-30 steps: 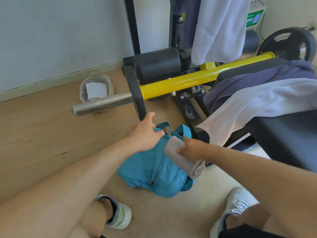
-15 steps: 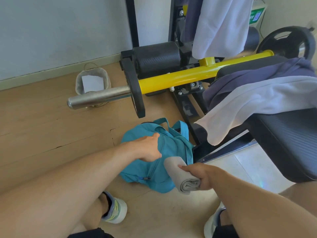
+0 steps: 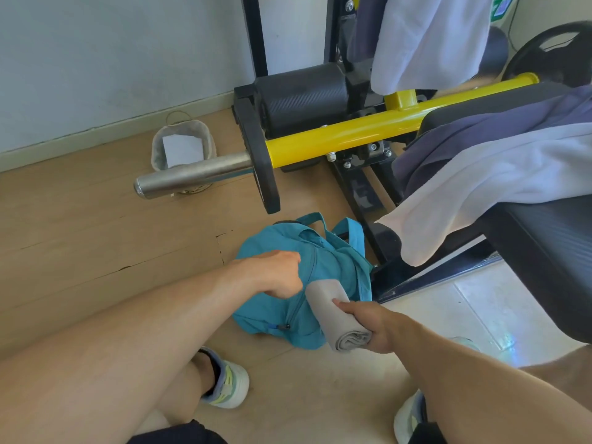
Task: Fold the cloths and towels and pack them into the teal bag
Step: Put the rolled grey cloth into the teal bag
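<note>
The teal bag (image 3: 266, 241) lies on the wooden floor beside the weight bench's base, its handles pointing away from me. My left hand (image 3: 278, 277) grips the bag's fabric next to the zipper. My right hand (image 3: 365, 322) holds a rolled grey towel (image 3: 333, 310) against the bag's right side. A white towel (image 3: 480, 184) and a purple cloth (image 3: 461, 136) are draped over the black bench pad (image 3: 551, 251). Another white towel (image 3: 429, 40) and a purple cloth (image 3: 362, 30) hang from the rack behind.
A yellow bar (image 3: 352, 139) with a black plate (image 3: 261, 161) and steel sleeve (image 3: 192, 176) juts out over the floor just beyond the bag. A small grey basket (image 3: 182, 149) stands by the wall. My shoes (image 3: 229, 384) rest near the bag.
My left hand has drawn back from the bag's handles to its zipper area. My right hand has pulled the rolled towel nearer to me and lower on the bag's right side.
</note>
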The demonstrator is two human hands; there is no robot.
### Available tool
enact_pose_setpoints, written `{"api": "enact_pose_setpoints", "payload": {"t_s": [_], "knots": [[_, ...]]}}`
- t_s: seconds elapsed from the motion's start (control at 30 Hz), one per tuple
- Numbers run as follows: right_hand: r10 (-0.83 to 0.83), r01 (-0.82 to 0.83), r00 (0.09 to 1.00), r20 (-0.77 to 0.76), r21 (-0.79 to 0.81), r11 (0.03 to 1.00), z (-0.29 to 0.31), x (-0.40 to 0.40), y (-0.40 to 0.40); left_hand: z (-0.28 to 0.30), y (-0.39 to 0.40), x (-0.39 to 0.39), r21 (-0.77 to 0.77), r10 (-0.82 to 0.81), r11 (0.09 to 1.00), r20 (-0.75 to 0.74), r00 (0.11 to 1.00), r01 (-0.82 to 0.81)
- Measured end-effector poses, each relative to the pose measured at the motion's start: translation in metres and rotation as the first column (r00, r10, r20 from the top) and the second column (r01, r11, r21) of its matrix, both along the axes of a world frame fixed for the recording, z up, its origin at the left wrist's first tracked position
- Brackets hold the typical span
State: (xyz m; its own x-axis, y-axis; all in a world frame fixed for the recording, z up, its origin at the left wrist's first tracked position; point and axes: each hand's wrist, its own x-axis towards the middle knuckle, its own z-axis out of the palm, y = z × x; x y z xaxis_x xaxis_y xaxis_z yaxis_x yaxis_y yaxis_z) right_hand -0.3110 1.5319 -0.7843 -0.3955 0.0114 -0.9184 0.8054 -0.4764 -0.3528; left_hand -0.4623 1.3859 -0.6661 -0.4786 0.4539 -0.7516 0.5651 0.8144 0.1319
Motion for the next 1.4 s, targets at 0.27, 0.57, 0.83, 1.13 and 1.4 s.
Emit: {"api": "enact_pose_setpoints", "payload": {"t_s": [0.27,0.57,0.83,1.13,1.4], "knots": [[-0.054,0.002,0.891,-0.452,-0.116,0.993,0.072,-0.051,-0.022,0.009,-0.011,-0.022,0.007,0.167,0.986,0.003,0.986,-0.167],[0.010,-0.140,0.881,-0.473,-0.241,0.960,0.093,-0.060,-0.010,-0.002,-0.015,-0.026,0.416,0.371,0.857,-0.090,0.924,-0.304],[-0.051,0.014,0.978,-0.201,-0.182,0.983,0.061,-0.025,0.008,-0.011,-0.023,-0.037,0.312,0.471,0.850,-0.092,0.877,-0.424],[0.039,-0.081,0.993,0.111,0.405,0.911,0.000,-0.032,-0.005,-0.021,-0.021,-0.040,0.325,0.536,0.812,-0.084,0.840,-0.485],[-0.174,0.090,0.972,0.160,0.428,0.899,-0.004,-0.018,-0.005,-0.027,-0.017,-0.038,0.380,0.537,0.806,-0.149,0.830,-0.453]]}}
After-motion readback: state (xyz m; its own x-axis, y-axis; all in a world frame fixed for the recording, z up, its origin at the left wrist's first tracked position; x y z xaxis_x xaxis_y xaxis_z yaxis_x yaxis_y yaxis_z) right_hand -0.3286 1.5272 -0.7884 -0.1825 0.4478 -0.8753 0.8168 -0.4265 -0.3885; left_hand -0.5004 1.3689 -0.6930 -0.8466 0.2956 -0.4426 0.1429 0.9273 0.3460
